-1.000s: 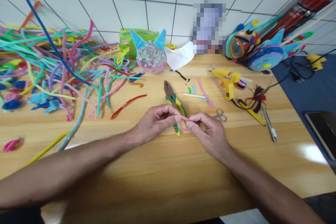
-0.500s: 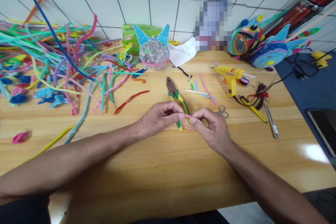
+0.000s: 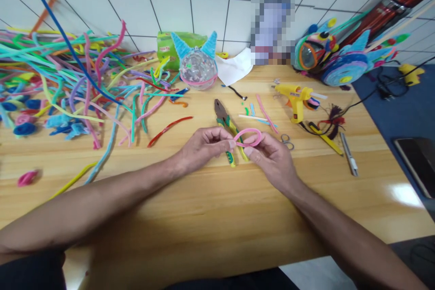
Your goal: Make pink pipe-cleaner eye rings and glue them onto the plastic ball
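Note:
A pink pipe cleaner is bent into a loop between my two hands. My left hand pinches its ends between thumb and fingers. My right hand is closed at the loop's lower right side, its thumb and fingers against the pipe cleaner. Just behind and partly under the hands lie pliers with green and yellow handles. Farther back stands a clear ball with two blue fuzzy ears and a pink band around it.
A heap of coloured pipe cleaners covers the back left. Toward the right lie a yellow glue gun, small scissors, a yellow cutter and a silver knife. Fuzzy fish-like figures stand by a red flask.
The pink loop has swung up and now shows as a wider oval above my right thumb. Both hands stay near the same place, with the right fingers shifted slightly.

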`<state>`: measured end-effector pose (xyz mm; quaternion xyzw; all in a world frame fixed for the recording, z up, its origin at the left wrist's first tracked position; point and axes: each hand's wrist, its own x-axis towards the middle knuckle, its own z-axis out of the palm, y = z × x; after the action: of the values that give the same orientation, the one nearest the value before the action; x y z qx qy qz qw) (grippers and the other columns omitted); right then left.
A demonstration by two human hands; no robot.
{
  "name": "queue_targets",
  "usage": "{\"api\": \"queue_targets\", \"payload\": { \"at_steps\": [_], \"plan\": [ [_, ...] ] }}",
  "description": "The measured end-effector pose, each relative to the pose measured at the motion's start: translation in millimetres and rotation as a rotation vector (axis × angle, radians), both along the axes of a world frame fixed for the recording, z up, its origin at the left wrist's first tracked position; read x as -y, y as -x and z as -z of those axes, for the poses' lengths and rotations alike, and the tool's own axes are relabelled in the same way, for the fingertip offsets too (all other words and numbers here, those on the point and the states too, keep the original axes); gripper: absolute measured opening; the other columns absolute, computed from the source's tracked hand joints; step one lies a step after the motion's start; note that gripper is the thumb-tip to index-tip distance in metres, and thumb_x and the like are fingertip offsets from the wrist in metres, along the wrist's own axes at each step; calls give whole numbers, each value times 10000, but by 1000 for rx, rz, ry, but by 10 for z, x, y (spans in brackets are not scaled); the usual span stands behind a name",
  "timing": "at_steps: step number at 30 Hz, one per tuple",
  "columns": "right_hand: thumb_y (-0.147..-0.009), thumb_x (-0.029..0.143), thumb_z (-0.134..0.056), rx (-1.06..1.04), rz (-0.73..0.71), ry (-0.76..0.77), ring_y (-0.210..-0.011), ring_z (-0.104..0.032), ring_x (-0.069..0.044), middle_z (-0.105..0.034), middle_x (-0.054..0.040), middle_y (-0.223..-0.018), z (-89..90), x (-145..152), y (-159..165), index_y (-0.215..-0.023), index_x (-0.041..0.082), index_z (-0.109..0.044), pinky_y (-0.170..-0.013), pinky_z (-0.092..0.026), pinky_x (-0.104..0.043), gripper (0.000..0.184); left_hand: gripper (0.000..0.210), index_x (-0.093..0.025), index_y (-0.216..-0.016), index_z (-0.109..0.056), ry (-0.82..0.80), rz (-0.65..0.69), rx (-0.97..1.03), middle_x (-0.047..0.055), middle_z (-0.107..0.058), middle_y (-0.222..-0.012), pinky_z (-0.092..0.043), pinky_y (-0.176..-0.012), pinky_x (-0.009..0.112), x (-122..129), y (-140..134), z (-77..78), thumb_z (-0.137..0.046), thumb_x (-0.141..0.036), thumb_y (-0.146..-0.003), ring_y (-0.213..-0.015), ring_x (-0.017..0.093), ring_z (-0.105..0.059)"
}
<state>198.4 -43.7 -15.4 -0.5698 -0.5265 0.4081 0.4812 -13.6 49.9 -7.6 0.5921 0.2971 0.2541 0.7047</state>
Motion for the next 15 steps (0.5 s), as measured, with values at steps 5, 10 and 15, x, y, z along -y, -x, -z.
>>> {"api": "queue_targets", "payload": {
  "at_steps": [5,10,15],
  "plan": [
    [-963,429,-830,42,-23,-84,-847,-709,-182,-806,-17,-948,11,3,-6,-999,255,-815,-807,-585,-343,178,353,-158,-849,-758,57,24,2,-1,-708,-730,-381,-599,242,-5,4,10,-876,-488,-897,-593,83,-486],
    [-977,415,-827,116,-100,-171,-928,-770,-227,-852,-44,-1013,-81,-17,-3,-976,273,-862,-868,-628,-397,146,409,-153,-858,-757,175,88,40,2,-723,-734,-336,-546,221,19,-8,28,-929,-523,-835,-553,63,-462],
    [-1011,438,-809,113,-124,-222,-832,-751,-200,-851,-26,-935,-128,-16,21,-923,283,-870,-831,-618,-368,189,443,-151,-868,-764,217,136,68,3,-742,-740,-348,-554,219,58,-11,51,-948,-550,-819,-557,59,-467]
  ]
}}
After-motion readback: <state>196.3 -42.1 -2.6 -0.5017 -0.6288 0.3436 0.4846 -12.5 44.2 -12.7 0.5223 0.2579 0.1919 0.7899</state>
